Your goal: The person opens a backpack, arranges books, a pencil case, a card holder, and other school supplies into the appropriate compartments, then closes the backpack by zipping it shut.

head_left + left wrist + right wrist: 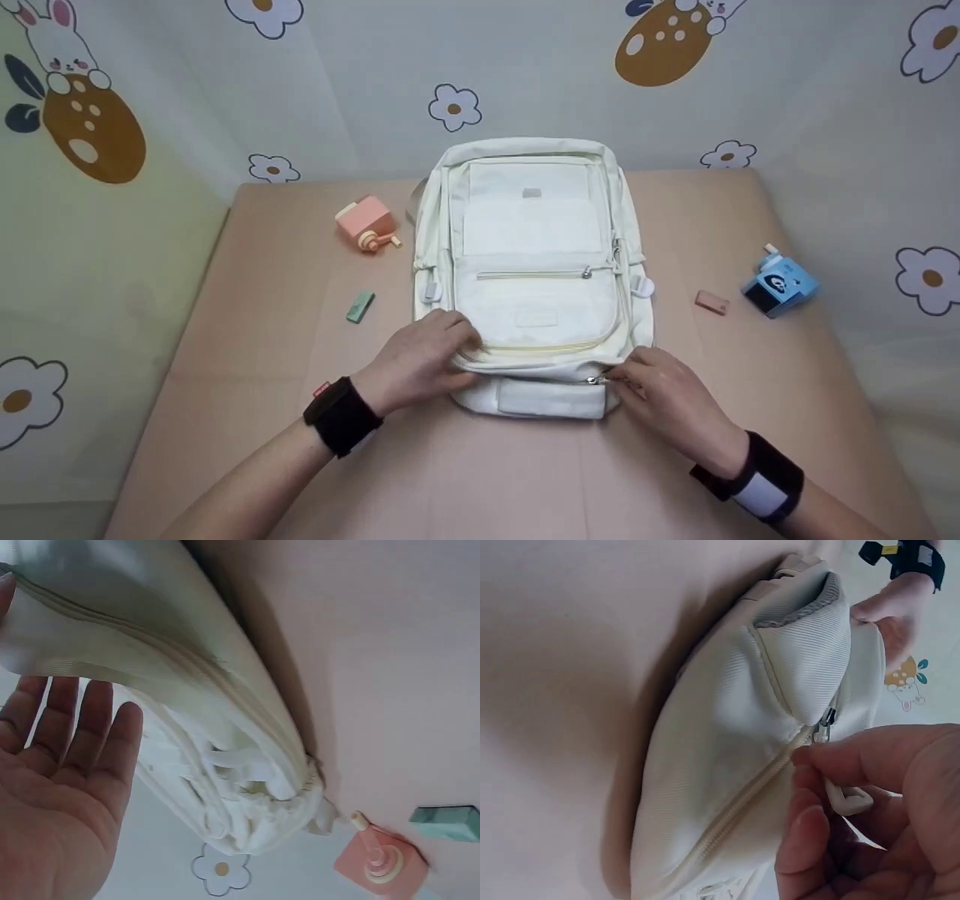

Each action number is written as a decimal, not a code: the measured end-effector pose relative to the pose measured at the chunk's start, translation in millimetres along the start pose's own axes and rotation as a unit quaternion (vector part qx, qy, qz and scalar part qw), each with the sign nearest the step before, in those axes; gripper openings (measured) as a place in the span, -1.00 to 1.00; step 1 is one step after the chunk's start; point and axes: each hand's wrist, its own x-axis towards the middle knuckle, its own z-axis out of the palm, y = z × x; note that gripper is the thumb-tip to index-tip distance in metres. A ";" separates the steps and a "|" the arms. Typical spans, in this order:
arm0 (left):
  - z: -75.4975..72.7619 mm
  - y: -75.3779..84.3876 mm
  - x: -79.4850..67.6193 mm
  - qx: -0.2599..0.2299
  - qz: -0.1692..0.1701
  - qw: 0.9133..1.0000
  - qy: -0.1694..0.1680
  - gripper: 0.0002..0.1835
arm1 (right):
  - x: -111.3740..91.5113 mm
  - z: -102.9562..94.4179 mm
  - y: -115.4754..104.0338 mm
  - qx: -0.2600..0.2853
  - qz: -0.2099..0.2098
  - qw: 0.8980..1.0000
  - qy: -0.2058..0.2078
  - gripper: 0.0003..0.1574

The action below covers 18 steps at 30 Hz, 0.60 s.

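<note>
A white backpack [532, 225] lies on its back with its base toward me. My left hand [424, 356] holds its lower left edge, and the left wrist view has the thumb on one side of the fabric and the fingers [82, 727] on the other. At the lower right corner my right hand [667, 397] pinches a zipper pull. Its metal slider [823, 727] shows just past my fingertips in the right wrist view, with a pale cord loop [849, 799] hanging among the fingers. The zipper track [735, 817] runs along the side of the bag.
Left of the backpack are a pink pencil sharpener with a crank [366, 223] and a green eraser [361, 307]. To its right lie a pink eraser [712, 302] and a blue crank sharpener [780, 283]. A patterned curtain [375, 97] surrounds the table [277, 420].
</note>
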 end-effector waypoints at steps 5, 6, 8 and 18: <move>-1.6 35.4 13.6 0.034 0.034 0.999 0.023 -0.58 | -2.0 1.8 3.0 -0.007 -0.009 1.000 0.029 -0.75; -0.3 41.8 17.6 0.047 0.040 0.998 0.024 -0.59 | -2.2 1.9 3.5 -0.011 -0.010 0.999 0.034 -0.74; 4.1 52.5 25.3 0.074 0.048 0.996 0.025 -0.61 | -2.4 2.0 4.0 -0.017 -0.014 0.999 0.042 -0.74; 25.6 61.1 42.0 0.109 0.029 0.993 0.031 -0.83 | -4.9 6.2 6.7 -0.018 -0.035 0.997 0.070 -0.80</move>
